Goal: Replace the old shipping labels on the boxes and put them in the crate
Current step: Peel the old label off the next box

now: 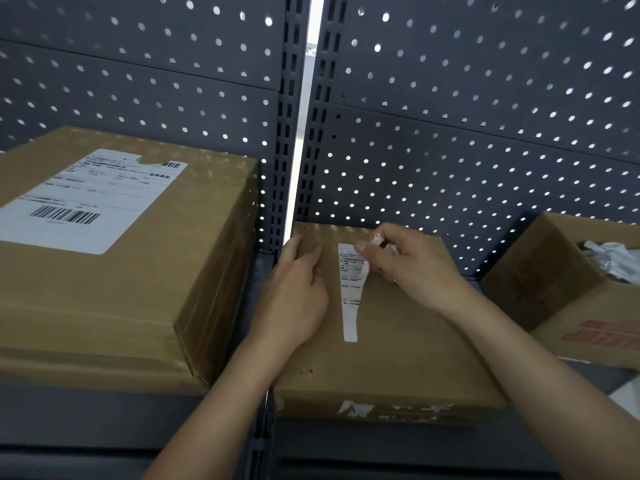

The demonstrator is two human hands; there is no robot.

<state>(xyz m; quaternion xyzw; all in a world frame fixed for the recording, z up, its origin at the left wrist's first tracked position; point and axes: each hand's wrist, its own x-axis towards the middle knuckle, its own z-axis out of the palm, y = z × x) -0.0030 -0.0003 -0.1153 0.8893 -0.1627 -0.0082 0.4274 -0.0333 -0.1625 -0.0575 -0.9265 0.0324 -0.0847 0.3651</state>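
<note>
Remnant of old label (349, 299), a narrow white strip, lies lengthwise on top of the flat cardboard box (398, 358) at lower centre of the frame. The right hand (412, 268) pinches the strip's peeled upper end between thumb and forefinger, near the box's far edge. The left hand (294, 292) rests on the box's left side, fingers nearly straight, holding nothing. At left stands a larger box (104, 299) bearing a shipping label (86, 199); at right, an open carton (554, 289).

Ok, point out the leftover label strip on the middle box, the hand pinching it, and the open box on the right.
label strip (350, 306): head view, lower half of the white strip.
right hand (412, 268): head view, back of the hand.
open box (540, 271): head view, its left outer wall.
</note>
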